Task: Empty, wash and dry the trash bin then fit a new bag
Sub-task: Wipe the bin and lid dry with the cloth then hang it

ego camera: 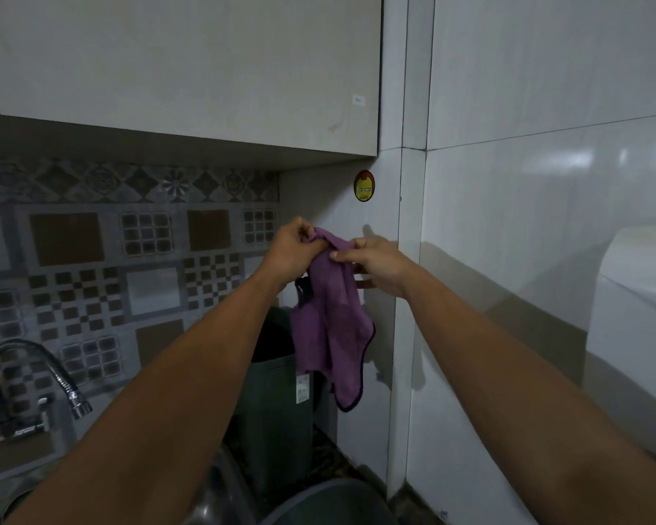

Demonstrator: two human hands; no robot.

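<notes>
Both hands, left (294,246), right (375,259), pinching purple cloth (328,335) top edge, near wall corner

A pale wall cabinet (182,70) hangs overhead, its underside shading a backsplash (91,259) of patterned grey and brown tiles. Low on the left a chrome tap (35,380) arches with a ribbed hose. A round yellow cartoon sticker (364,186) sits on the glossy white wall (546,183) beside the corner.
</notes>
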